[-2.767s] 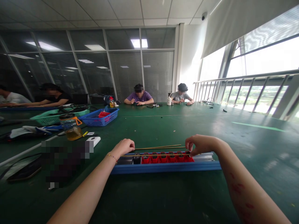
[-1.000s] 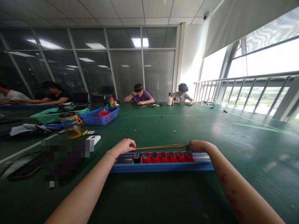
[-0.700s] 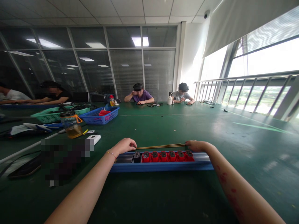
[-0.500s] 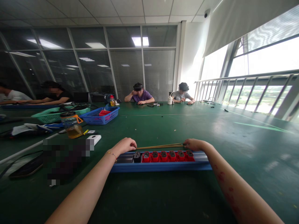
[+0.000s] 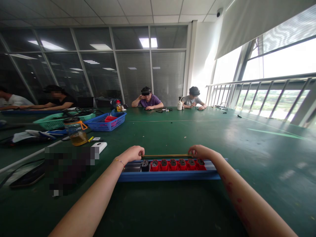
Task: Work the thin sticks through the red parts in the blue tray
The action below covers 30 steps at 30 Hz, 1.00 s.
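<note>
Thin gold-coloured rods (image 5: 166, 155) run level between my two hands, just beyond a long blue rail (image 5: 168, 176). My left hand (image 5: 133, 153) is closed with its fingertips at the rods' left end. At the right end, my right hand (image 5: 200, 152) has its fingers curled around the rods. Inside the rail's grey channel stand several red blocks (image 5: 173, 165) in a row, with dark tops. One black block (image 5: 145, 165) is at the left of that row. My forearms reach over both ends of the rail.
To the left are a jar of amber liquid (image 5: 77, 133), a blue basket (image 5: 106, 124), a green basket (image 5: 49, 122) and a dark phone (image 5: 28, 174). Two people sit at the table's far side, near a white bottle (image 5: 179, 105); others are at far left.
My right hand has moved left along the rods, and its fingers curl more. The rods, fanned slightly before, now lie closer together. My left hand has barely moved.
</note>
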### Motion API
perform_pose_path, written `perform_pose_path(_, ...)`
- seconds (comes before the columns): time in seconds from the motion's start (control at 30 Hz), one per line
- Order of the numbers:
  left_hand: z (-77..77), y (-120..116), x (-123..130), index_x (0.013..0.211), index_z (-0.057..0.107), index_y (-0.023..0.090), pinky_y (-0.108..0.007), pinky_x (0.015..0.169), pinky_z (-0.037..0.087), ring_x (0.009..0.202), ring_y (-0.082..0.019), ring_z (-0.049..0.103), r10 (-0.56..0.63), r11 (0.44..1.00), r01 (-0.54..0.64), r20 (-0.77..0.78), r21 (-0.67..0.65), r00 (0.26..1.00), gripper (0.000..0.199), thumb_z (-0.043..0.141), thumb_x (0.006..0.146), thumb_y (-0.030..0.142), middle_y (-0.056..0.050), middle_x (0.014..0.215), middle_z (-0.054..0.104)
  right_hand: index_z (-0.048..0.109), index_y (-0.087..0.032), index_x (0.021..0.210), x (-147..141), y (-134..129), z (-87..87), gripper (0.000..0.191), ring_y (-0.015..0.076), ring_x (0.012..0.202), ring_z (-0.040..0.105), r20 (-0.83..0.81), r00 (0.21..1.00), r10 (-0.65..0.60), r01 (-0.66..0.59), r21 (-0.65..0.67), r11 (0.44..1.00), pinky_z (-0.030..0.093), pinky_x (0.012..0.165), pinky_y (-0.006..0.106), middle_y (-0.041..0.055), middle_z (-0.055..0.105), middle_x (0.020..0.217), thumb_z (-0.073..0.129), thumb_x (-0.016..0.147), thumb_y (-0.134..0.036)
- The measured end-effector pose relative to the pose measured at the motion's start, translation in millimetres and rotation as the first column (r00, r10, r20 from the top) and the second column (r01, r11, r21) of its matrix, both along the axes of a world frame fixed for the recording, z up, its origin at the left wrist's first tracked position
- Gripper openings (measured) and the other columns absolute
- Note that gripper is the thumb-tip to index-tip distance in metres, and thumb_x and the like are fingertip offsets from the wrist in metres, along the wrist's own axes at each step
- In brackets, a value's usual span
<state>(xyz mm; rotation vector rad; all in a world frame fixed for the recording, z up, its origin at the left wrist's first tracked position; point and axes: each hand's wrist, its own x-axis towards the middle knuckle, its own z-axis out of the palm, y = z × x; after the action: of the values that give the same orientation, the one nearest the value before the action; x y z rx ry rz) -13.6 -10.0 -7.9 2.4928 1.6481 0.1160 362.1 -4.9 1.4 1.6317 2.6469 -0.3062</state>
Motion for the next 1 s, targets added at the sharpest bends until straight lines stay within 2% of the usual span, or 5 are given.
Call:
perform_pose_path(0.27,9.6,-15.7,6.7,0.075,0.057,0.023,-0.022,0.054,0.033,0.063,-0.013,0.053,0.039,0.982,-0.040,0.012,0.183,0.999,0.013,0.045,0.071,0.022,0.002,0.070,0.060,0.063,-0.021,0.091,3.1,3.0,-4.3,0.029,0.0158,0.075,0.058,-0.014,1.000,0.000,0.001,0.008,1.000,0.042,0.062,0.021,0.0026,0.065,0.089,0.053,0.065,-0.014)
perform_pose_path(0.53,23.9,-24.4,21.1,0.084,0.062,0.024,-0.023,0.061,0.036,0.073,-0.015,0.057,-0.052,0.973,0.027,0.104,0.227,0.993,0.026,0.039,0.082,0.037,0.000,0.081,0.063,0.062,-0.020,0.094,6.3,1.7,-2.6,0.027,0.0178,0.077,0.058,-0.035,0.999,0.000,0.000,0.004,1.000,0.043,0.062,0.023,0.0048,0.064,0.091,0.058,0.068,-0.025)
perform_pose_path(0.77,42.7,-30.4,25.9,0.083,0.062,0.024,-0.023,0.066,0.037,0.076,-0.015,0.056,-0.083,0.965,0.052,0.108,0.257,0.991,0.032,0.034,0.085,0.039,0.000,0.084,0.062,0.062,-0.018,0.087,8.8,0.9,-2.2,0.022,0.0193,0.079,0.056,-0.079,0.997,0.016,-0.015,0.007,1.000,0.041,0.064,0.025,0.0075,0.062,0.091,0.056,0.070,-0.031)
perform_pose_path(0.9,56.0,-35.3,23.2,0.085,0.062,0.025,-0.023,0.066,0.037,0.077,-0.014,0.055,-0.090,0.955,0.048,0.132,0.294,0.987,0.031,0.034,0.085,0.038,0.001,0.085,0.061,0.060,-0.017,0.084,12.6,-5.1,7.8,0.029,0.0154,0.065,0.053,-0.140,0.990,0.026,-0.029,-0.020,0.999,0.039,0.057,0.024,0.0045,0.061,0.076,0.043,0.079,-0.040)
perform_pose_path(1.0,68.0,-42.9,23.4,0.090,0.062,0.026,-0.023,0.066,0.037,0.078,-0.014,0.055,-0.103,0.957,0.059,0.145,0.285,0.984,0.031,0.035,0.084,0.039,0.000,0.086,0.061,0.058,-0.016,0.082,16.1,-16.9,26.0,0.035,0.0128,0.061,0.047,-0.303,0.951,0.063,-0.101,-0.114,0.988,0.036,0.054,0.023,0.0006,0.055,0.069,0.044,0.078,-0.048)
